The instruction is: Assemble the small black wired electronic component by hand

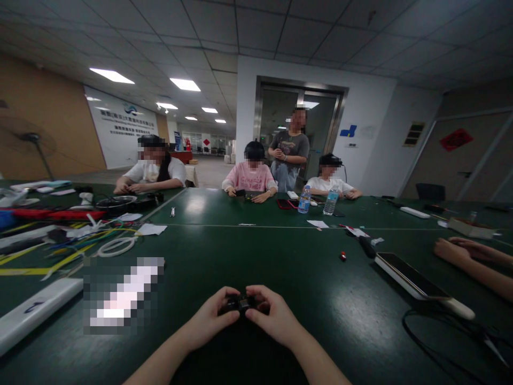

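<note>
Both hands pinched on one small black part (239, 303) at 6 o'clock on the green table (256, 251): left hand (212, 319) at its 9, right hand (269, 316) at its 3. Possibly a connector; too small to tell. Phone (412, 276) at 3 o'clock, cables (86, 238) at 10.

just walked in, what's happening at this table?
The wearer's left hand and right hand together pinch a small black part just above the green table. A phone lies to the right, near a co-worker's forearms. Coloured wires sit at left. Three people sit across the table, with two water bottles near them.
</note>
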Demonstrator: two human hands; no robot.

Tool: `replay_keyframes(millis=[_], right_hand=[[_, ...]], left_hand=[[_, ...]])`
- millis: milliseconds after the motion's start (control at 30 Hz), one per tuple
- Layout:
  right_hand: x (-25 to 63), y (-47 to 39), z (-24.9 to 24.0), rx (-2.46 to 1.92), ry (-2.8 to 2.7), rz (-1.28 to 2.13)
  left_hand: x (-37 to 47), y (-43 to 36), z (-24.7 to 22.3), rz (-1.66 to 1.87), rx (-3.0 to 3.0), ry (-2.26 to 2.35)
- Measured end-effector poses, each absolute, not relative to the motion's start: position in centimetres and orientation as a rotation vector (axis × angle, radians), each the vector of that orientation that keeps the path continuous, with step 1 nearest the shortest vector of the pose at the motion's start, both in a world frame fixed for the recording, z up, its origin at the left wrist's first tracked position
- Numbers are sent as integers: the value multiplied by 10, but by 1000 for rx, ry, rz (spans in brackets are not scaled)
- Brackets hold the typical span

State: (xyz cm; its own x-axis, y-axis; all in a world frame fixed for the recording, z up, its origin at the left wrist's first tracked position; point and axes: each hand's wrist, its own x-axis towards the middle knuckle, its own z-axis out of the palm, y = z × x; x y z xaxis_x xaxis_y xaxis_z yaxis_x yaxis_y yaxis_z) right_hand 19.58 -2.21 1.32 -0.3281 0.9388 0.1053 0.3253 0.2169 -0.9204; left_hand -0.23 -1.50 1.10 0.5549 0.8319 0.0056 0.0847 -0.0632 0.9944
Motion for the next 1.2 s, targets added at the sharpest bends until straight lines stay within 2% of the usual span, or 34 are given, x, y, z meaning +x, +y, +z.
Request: replay_keyframes(millis=[700,1200], right_hand=[[195,-28,30,-1153,-1891,1067],[196,-25,22,-1144,-1841,1039]], left_hand=[[-3,-15,13,736,1496,831],[-7,-12,8,765,1528,866]])
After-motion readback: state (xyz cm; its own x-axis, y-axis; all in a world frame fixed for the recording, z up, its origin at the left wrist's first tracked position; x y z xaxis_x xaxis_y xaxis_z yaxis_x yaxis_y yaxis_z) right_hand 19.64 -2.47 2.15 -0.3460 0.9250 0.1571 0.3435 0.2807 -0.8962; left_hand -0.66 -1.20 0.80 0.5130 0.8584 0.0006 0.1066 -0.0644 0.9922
